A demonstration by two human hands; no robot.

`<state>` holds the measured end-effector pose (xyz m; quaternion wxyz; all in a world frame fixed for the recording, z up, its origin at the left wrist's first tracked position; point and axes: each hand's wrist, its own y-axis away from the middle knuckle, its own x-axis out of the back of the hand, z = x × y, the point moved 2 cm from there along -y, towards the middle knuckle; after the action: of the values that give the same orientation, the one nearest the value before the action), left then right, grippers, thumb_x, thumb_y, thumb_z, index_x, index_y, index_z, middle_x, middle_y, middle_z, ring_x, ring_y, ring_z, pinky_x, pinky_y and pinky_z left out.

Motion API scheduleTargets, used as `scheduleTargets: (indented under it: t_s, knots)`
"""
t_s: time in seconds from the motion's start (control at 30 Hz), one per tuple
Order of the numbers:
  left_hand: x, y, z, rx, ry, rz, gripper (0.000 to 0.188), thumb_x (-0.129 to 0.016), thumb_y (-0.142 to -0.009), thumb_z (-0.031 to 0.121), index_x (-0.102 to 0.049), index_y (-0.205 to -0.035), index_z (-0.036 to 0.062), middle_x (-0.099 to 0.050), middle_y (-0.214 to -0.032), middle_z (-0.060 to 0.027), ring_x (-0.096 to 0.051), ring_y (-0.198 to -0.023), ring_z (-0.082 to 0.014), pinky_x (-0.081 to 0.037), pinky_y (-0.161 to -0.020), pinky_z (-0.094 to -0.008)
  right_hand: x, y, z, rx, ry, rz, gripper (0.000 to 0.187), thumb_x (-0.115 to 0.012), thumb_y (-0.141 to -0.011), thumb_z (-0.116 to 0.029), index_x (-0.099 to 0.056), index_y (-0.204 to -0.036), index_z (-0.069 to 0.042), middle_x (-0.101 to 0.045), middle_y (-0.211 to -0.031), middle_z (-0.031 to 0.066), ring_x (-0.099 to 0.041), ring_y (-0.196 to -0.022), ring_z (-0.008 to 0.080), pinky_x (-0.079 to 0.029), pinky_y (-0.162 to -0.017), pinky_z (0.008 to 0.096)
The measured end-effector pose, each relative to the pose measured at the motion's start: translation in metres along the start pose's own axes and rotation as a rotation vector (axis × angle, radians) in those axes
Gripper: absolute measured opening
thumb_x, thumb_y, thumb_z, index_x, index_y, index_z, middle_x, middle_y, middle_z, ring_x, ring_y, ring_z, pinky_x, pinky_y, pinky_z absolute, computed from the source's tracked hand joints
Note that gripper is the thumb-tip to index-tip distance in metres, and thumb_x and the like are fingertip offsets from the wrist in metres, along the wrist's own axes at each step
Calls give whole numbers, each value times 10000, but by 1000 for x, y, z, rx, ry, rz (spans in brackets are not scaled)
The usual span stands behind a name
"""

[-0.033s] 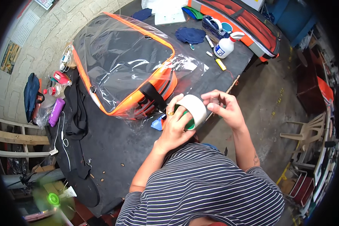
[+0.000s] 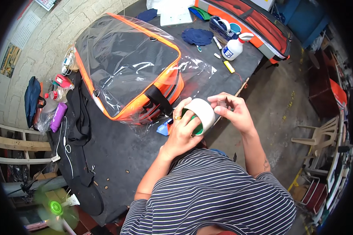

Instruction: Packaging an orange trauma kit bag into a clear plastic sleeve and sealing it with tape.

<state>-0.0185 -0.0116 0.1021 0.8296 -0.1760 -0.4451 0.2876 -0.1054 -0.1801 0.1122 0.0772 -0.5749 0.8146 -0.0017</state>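
Note:
My left hand [image 2: 180, 131] grips a wide roll of clear packing tape [image 2: 202, 111], its fingers hooked into the green core. Just right of the roll, my right hand [image 2: 235, 113] is curled, with a small see-through piece of tape [image 2: 222, 104] between thumb and fingers. Beyond my left hand lies a large black and orange bag [image 2: 133, 66] under a clear plastic wrap [image 2: 200, 70]. A blue and orange object [image 2: 163, 128], partly hidden, sits on the table beside my left hand.
On the dark table [image 2: 125, 156] stand a white spray bottle [image 2: 233, 47], a yellow marker [image 2: 228, 66] and a dark blue cloth [image 2: 200, 36]. Another orange bag [image 2: 251, 23] lies at the far edge. Black straps [image 2: 80, 113] and a purple bottle [image 2: 59, 116] are left; a fan [image 2: 57, 207] is lower left.
My right hand has shifted very slightly left, its fingers a little nearer the roll. My left hand and the tape roll stay where they were.

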Motion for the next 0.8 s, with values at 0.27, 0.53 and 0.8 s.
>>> scheduleTargets:
  t_s: [0.27, 0.53, 0.8]
  knots:
    - [4, -5, 3, -53, 3, -95, 354, -691, -566, 67, -575, -899, 45, -525, -1087, -117, -332, -1265, -404, -282, -986, -538, 10, -7, -9, 222, 311, -107, 114, -688, -779, -28, -659, -884, 6, -580, -810, 21, -486, -667, 65, -394, -581, 216]
    - [-5, 1, -10, -28, 121, -157, 364, -656, -573, 43, -587, -931, 39, -528, -1107, -110, -322, -1287, -387, -273, -1020, -530, 1, -11, 9, 430, 759, -252, 196, -561, -663, 27, -461, -831, 9, -451, -749, 133, -502, -603, 325, -438, -543, 369]
    - [-2, -2, -16, 10, 17, -32, 360, -731, -548, 64, -608, -885, 32, -544, -1082, -110, -358, -1252, -386, -298, -1009, -490, 10, -1, 12, 156, 223, -39, 68, -576, -859, -46, -581, -914, -7, -529, -956, 37, -441, -752, 75, -370, -665, 219]
